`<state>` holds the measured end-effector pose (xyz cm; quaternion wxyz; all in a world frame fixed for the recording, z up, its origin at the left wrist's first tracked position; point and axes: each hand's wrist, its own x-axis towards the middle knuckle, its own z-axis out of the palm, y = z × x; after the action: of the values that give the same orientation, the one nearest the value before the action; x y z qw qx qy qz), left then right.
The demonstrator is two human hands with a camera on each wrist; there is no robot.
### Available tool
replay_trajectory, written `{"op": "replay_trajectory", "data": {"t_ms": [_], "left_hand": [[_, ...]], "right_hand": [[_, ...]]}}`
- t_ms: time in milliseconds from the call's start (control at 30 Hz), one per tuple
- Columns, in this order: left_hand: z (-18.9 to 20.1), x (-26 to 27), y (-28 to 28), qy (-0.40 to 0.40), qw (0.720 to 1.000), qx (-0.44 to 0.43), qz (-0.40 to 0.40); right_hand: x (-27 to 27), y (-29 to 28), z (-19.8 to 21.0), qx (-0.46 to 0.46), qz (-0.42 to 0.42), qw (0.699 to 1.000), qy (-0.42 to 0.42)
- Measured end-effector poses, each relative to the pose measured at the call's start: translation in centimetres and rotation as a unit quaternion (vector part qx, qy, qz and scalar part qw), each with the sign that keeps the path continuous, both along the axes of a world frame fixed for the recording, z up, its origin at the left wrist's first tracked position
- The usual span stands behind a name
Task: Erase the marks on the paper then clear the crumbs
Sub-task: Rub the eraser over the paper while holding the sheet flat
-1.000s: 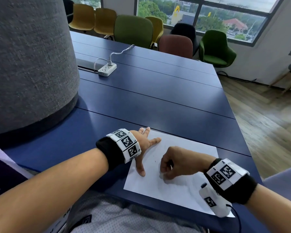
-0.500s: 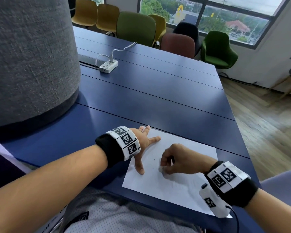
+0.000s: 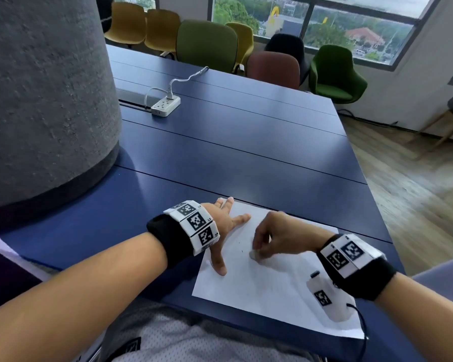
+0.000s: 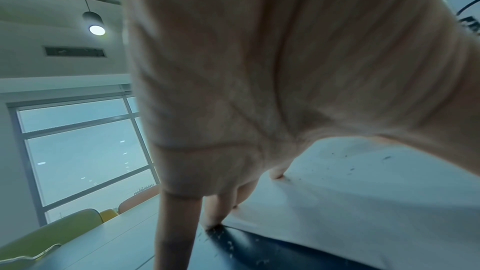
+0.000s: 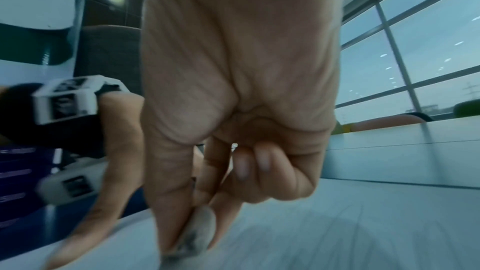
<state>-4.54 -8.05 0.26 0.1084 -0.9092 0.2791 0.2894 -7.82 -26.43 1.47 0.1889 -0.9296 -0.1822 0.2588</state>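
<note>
A white sheet of paper lies on the blue table near its front edge. My left hand lies flat with spread fingers on the paper's left part, its thumb pressing down. My right hand pinches a small white eraser, smudged grey at its tip, down against the middle of the sheet. Dark eraser crumbs dot the paper between both hands, and crumbs also show in the left wrist view, some on the table by the sheet's edge.
A big grey felt-covered cylinder stands on the table at my left. A white power strip with its cable sits further back. Coloured chairs line the far edge under the windows. The wooden floor drops off to the right.
My right hand with the eraser has shifted a little up the sheet away from me in short rubbing strokes. The left hand has stayed pressed on the paper.
</note>
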Motion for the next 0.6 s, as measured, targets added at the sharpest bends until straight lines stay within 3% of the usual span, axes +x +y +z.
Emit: {"op": "replay_trajectory", "data": {"t_ms": [167,367,500,600], "left_hand": [[-0.2,-0.1,0.0,-0.016,1.000,-0.004,-0.007],[0.0,-0.2,-0.1,-0.023,1.000,0.002,-0.008],[-0.1,-0.2,-0.1,-0.019,1.000,0.001,-0.004],[0.0,-0.3,-0.1,-0.024,1.000,-0.002,-0.005]], "right_hand": [[4.0,-0.7,-0.1,0.030,-0.106,0.990,-0.093],[3.3,-0.8,-0.3,0.040,-0.094,0.994,-0.031],[4.3,-1.6,-0.8,0.073,-0.174,0.979,-0.082],[3.6,-1.5,-0.6,0.071,-0.145,0.986,-0.030]]}}
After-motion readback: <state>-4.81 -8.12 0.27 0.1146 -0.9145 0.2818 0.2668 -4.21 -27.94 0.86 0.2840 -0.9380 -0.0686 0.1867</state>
